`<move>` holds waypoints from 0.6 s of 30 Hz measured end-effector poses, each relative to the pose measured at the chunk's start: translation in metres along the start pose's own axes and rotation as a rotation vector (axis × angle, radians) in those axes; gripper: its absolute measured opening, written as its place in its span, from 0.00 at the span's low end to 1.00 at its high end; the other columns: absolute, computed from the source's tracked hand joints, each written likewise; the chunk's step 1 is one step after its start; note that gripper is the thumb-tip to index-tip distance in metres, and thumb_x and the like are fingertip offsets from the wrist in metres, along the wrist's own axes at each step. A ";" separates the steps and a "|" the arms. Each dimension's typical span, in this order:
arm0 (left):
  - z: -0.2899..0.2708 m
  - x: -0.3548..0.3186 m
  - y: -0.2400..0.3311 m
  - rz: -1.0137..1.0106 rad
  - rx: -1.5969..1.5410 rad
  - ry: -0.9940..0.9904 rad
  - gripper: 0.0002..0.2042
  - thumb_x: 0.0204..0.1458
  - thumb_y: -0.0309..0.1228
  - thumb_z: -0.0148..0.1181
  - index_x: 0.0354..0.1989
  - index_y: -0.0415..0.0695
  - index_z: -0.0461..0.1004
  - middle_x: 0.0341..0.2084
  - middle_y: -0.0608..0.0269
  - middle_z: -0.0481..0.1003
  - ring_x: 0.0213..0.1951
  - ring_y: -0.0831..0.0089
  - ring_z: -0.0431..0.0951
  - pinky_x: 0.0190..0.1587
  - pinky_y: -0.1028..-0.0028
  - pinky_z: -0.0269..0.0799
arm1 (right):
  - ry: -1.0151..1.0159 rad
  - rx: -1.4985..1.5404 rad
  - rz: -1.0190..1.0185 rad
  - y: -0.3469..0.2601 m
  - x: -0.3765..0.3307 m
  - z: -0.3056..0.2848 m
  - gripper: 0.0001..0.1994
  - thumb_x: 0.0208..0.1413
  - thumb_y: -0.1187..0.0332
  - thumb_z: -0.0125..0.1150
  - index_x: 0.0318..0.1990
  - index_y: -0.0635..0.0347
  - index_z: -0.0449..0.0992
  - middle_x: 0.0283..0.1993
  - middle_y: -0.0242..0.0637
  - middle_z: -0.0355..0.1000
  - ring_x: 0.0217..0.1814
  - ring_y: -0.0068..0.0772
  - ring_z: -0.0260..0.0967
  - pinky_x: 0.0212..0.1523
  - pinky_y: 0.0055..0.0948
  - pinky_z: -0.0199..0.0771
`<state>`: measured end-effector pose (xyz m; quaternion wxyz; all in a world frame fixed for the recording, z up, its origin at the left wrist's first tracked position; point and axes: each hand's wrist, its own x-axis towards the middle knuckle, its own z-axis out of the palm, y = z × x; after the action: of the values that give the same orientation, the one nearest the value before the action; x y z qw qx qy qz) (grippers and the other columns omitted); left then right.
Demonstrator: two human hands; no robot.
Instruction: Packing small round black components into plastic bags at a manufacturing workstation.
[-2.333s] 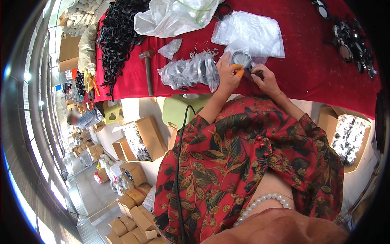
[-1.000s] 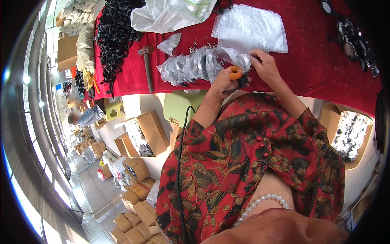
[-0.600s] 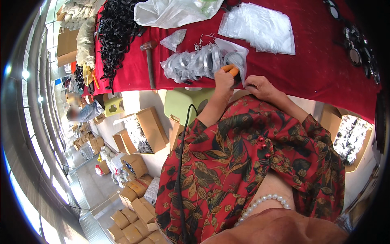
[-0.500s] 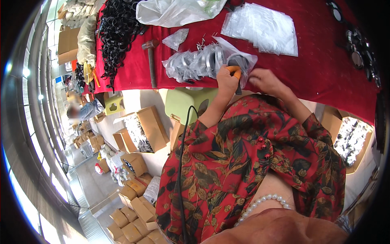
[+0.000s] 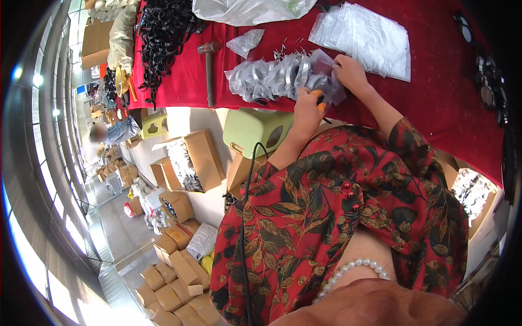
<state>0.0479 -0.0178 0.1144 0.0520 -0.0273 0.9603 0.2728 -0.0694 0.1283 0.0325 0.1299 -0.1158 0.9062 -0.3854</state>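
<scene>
A red-covered table [image 5: 435,103] carries a row of clear bagged dark rings [image 5: 272,79] near its front edge. My left hand [image 5: 308,108] is at the table's front edge, fingers closed on a small orange thing and touching the right end of that row. My right hand [image 5: 349,73] grips a clear plastic bag [image 5: 326,68] at the same end, with a dark ring inside. A stack of flat clear bags [image 5: 364,38] lies just beyond my right hand.
A hammer [image 5: 209,68] lies left of the bagged row. A heap of black rings [image 5: 160,32] fills the table's left end, a large clear bag [image 5: 244,11] lies at the back. A green stool [image 5: 253,127] and open cartons [image 5: 201,157] stand below.
My hands dropped to the table's front edge and came back up; the right hand now grips the bag at the row's right end, the left stays just below it.
</scene>
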 end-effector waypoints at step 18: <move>0.020 0.043 0.006 0.021 0.467 0.280 0.16 0.37 0.30 0.71 0.37 0.43 0.80 0.40 0.53 0.66 0.40 0.56 0.72 0.40 0.62 0.70 | -0.125 1.093 0.346 0.066 -0.083 -0.082 0.08 0.59 0.68 0.55 0.39 0.63 0.75 0.30 0.22 0.67 0.32 0.14 0.60 0.33 0.18 0.61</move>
<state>0.0060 -0.0036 0.0955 -0.0793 -0.0418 0.9953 0.0379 -0.0255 0.2534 0.0519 0.2853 0.0956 0.5717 -0.7633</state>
